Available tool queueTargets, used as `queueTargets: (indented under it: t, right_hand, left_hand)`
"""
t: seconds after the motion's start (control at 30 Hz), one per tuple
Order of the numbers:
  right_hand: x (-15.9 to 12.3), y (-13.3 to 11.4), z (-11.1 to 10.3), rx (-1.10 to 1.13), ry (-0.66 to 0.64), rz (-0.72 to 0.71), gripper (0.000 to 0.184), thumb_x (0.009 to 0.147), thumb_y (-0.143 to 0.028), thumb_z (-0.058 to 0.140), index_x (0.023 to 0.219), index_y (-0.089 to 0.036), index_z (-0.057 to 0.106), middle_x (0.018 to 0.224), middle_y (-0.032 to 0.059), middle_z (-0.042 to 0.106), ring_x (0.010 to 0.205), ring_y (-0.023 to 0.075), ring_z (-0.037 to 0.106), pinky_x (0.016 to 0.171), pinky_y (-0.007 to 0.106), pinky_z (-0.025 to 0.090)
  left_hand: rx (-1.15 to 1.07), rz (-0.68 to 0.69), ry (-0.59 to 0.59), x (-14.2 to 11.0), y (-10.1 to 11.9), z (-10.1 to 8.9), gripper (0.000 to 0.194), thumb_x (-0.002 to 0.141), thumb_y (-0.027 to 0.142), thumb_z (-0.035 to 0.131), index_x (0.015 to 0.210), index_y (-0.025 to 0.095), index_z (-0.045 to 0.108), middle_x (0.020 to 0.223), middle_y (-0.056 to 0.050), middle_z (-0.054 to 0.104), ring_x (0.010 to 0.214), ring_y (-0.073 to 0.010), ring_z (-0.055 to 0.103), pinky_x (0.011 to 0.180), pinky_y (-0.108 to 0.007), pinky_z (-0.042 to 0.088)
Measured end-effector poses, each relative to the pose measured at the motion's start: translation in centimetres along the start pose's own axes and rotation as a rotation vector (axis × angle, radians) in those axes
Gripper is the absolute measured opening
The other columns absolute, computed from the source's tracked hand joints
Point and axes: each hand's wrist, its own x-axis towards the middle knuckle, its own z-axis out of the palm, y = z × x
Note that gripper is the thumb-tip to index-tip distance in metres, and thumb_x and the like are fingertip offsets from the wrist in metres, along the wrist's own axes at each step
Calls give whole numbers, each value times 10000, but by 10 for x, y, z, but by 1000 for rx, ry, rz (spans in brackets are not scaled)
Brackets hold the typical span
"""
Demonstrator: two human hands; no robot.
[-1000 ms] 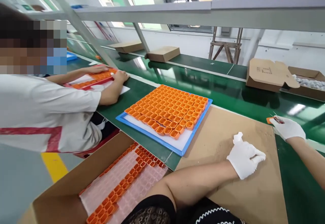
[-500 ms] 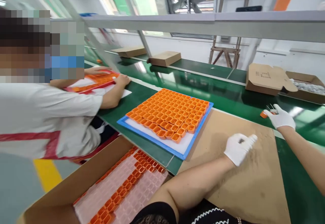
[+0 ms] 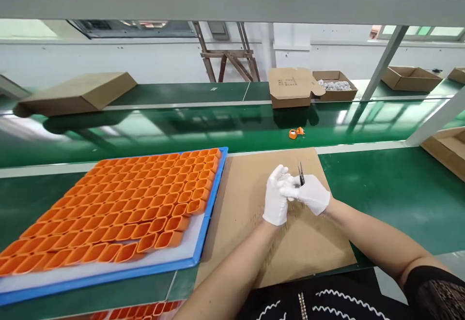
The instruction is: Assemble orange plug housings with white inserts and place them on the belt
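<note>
Green worktop [image 3: 392,204], pale shelf [image 3: 232,5] running above; what's at the left?

— Blue tray [image 3: 109,278], rows of orange cups [image 3: 119,206] standing on its white liner [image 3: 189,233]; then a cardboard sheet [image 3: 240,199] on the worktop

— Next?

— Left hand [image 3: 276,199], white-gloved, half curled above the sheet; I can't tell whether it grips anything; farther back, another orange cup [image 3: 292,134] sits on the glossy green strip [image 3: 203,133]

— Then a pointed tool [image 3: 301,175]?

— Yes, tips up over the sheet, held in the gloved right hand [image 3: 313,193], whose bent fingers meet the left's; farther right, an open box [image 3: 337,96] holding white pieces [image 3: 334,85]
</note>
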Motion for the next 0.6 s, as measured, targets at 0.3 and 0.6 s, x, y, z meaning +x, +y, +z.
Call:
queueTargets:
  t: [0.3, 0.6]
  right_hand:
    - [-3, 18, 10, -56, 37, 207, 266, 586, -266, 779, 585, -191, 523, 543, -48, 513, 559, 92, 392, 533, 249, 275]
    - [-7, 43, 18, 53, 17, 146, 367, 538, -303, 902, 845, -192, 732, 766, -6, 667, 666, 139, 531, 579, 264, 407]
  left_hand:
    - [-29, 54, 43, -3, -5, -2, 729, 671, 406, 830, 1313, 208, 547, 1328, -150, 587, 1126, -246, 627, 889, -344, 571]
    - [-2, 90, 27, -5, -5, -10, 428, 725, 397, 770, 1111, 232, 690, 1141, -97, 657, 992, -246, 672, 810, -348, 600]
